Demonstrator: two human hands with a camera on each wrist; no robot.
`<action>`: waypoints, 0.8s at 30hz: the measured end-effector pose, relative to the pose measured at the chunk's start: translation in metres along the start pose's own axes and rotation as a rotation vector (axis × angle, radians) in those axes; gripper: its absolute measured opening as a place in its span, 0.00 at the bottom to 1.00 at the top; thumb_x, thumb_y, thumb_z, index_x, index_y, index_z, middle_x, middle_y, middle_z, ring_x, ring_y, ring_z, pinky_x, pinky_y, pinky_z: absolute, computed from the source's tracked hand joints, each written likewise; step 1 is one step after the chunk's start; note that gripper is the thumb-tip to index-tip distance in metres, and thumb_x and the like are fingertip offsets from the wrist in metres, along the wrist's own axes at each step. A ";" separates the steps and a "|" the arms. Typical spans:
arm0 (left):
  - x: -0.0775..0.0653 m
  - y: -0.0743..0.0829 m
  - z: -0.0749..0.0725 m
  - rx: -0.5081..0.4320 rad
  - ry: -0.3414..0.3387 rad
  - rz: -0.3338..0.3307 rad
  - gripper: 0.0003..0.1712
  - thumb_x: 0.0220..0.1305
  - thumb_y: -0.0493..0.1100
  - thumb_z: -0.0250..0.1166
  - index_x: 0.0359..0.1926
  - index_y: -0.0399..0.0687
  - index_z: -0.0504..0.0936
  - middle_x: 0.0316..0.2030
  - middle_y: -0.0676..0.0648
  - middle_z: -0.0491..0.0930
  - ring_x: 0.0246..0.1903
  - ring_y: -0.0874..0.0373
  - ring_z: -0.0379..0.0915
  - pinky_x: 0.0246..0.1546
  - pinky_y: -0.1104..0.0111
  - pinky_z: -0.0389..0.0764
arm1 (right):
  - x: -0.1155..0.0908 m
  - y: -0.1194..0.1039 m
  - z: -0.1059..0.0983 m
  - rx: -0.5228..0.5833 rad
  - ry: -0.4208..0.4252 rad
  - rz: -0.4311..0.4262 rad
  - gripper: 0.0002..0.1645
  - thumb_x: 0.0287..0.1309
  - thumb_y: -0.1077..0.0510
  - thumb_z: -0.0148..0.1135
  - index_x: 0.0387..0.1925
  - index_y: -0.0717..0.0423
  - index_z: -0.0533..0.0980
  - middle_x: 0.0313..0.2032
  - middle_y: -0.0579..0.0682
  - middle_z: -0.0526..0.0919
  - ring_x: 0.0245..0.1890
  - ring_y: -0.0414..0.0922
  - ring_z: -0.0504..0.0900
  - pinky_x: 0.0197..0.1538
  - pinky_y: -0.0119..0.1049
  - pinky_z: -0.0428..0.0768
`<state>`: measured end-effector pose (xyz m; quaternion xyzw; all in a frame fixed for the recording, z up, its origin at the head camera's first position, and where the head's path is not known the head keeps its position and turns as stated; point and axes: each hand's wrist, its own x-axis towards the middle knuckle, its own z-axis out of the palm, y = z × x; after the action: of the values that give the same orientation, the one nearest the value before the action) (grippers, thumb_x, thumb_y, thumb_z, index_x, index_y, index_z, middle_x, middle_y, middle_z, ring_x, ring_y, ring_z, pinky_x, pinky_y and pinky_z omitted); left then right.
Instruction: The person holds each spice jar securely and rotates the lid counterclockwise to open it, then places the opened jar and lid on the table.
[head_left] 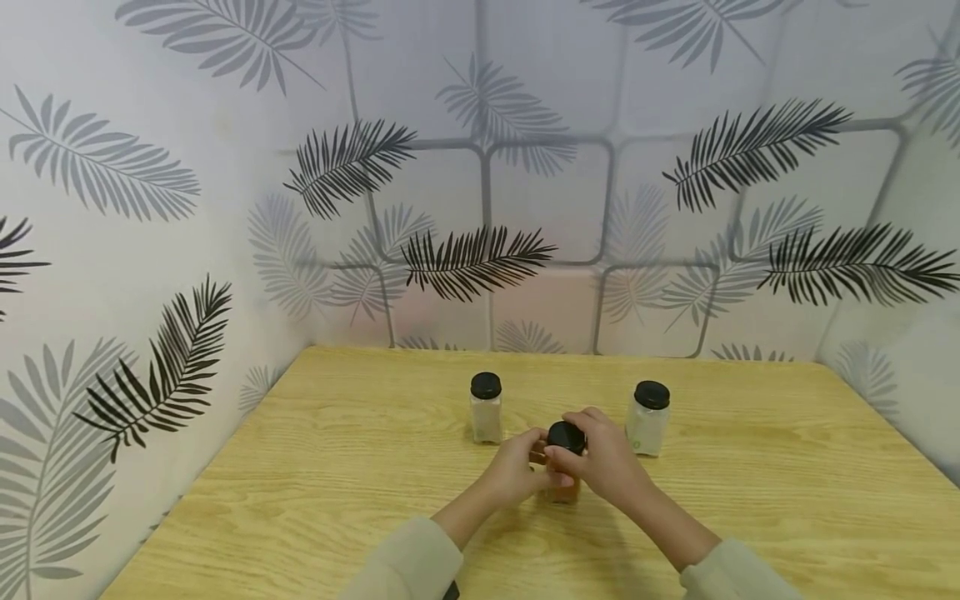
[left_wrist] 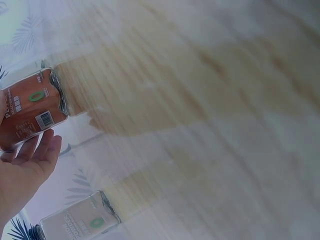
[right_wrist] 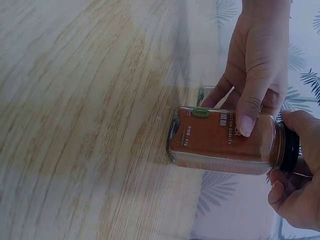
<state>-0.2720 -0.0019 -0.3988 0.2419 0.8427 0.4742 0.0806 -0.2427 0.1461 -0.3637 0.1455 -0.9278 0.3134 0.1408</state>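
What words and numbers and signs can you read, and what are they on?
"LECTION QUALITY": on the red jar; the start of the first word doesn't show.
A green ring-shaped sign: also on the red jar.
Other printing on that jar, and a barcode: too small, blurred or covered to read surely.
Left pale jar, right pale jar: printing too small or blurred to read.

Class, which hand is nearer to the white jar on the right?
The right hand: it is just left of the white jar, gripping the black lid of the orange jar. The left hand is farther left, holding that jar's body.
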 end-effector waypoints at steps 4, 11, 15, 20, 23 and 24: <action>0.001 0.000 0.001 0.008 -0.001 0.008 0.26 0.52 0.45 0.67 0.51 0.45 0.71 0.48 0.45 0.76 0.47 0.50 0.75 0.46 0.64 0.78 | -0.001 0.000 -0.001 -0.004 0.006 -0.003 0.29 0.49 0.55 0.66 0.50 0.68 0.73 0.41 0.58 0.76 0.29 0.42 0.72 0.28 0.27 0.72; 0.002 0.001 0.003 0.021 0.008 0.007 0.26 0.52 0.45 0.67 0.52 0.45 0.71 0.48 0.45 0.77 0.47 0.51 0.75 0.45 0.66 0.78 | -0.001 -0.005 -0.005 -0.058 0.025 -0.002 0.27 0.49 0.55 0.66 0.48 0.69 0.74 0.39 0.57 0.76 0.31 0.44 0.75 0.28 0.30 0.76; 0.002 0.000 0.004 0.018 0.007 0.008 0.27 0.51 0.45 0.68 0.52 0.45 0.71 0.48 0.45 0.77 0.46 0.51 0.76 0.45 0.66 0.79 | -0.001 -0.010 -0.005 -0.101 0.026 0.016 0.27 0.49 0.53 0.66 0.47 0.68 0.75 0.37 0.57 0.76 0.28 0.43 0.73 0.26 0.30 0.75; 0.004 -0.002 0.004 0.009 0.001 0.011 0.26 0.51 0.46 0.68 0.51 0.47 0.72 0.47 0.47 0.77 0.47 0.51 0.76 0.45 0.67 0.79 | 0.001 -0.013 -0.006 -0.114 0.020 0.032 0.25 0.49 0.54 0.66 0.45 0.67 0.75 0.35 0.55 0.75 0.26 0.43 0.71 0.26 0.30 0.74; 0.004 -0.003 0.004 0.005 -0.005 0.014 0.25 0.51 0.46 0.67 0.51 0.48 0.72 0.48 0.48 0.76 0.48 0.51 0.75 0.46 0.65 0.78 | 0.001 -0.013 -0.006 -0.105 0.009 0.036 0.25 0.49 0.54 0.66 0.46 0.67 0.75 0.34 0.55 0.74 0.25 0.42 0.70 0.24 0.29 0.72; 0.005 -0.003 0.004 0.004 -0.006 0.012 0.25 0.52 0.46 0.67 0.51 0.48 0.72 0.48 0.49 0.76 0.48 0.51 0.75 0.46 0.65 0.78 | 0.001 -0.013 -0.006 -0.102 0.004 0.039 0.25 0.50 0.54 0.65 0.46 0.67 0.75 0.34 0.55 0.74 0.24 0.42 0.69 0.24 0.29 0.71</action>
<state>-0.2752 0.0025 -0.4029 0.2484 0.8418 0.4725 0.0798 -0.2377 0.1403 -0.3518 0.1196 -0.9448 0.2688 0.1440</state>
